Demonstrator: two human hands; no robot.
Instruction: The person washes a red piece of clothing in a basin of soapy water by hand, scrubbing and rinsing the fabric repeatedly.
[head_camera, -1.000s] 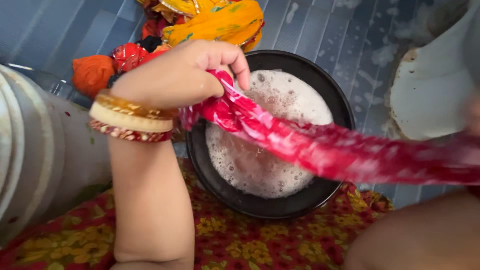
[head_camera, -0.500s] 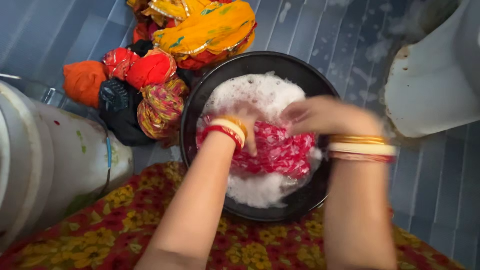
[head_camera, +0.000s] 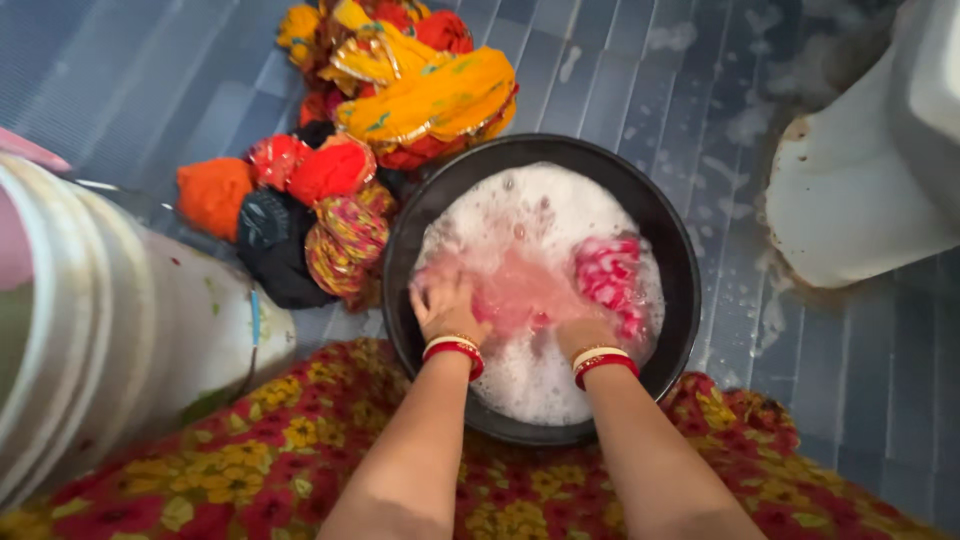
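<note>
A black round basin (head_camera: 680, 250) of foamy, pink-tinted water sits on the tiled floor. A red-and-white patterned cloth (head_camera: 605, 280) lies half under the suds at its right side. My left hand (head_camera: 445, 305) is pressed into the water at the basin's left, fingers partly submerged. My right hand (head_camera: 580, 335) is sunk in the water near the middle, on the soaked cloth; its fingers are hidden by foam. Both wrists wear red and gold bangles.
A heap of twisted wet clothes (head_camera: 350, 150) in orange, red, yellow and black lies left of and behind the basin. A white bucket (head_camera: 110, 330) stands at the left. A white vessel (head_camera: 860, 180) is at the right. A red floral garment (head_camera: 260, 450) covers my lap.
The stretched red cloth was lowered into the basin, and both hands went down into the suds with it. The water has turned pinker. The view has pulled back.
</note>
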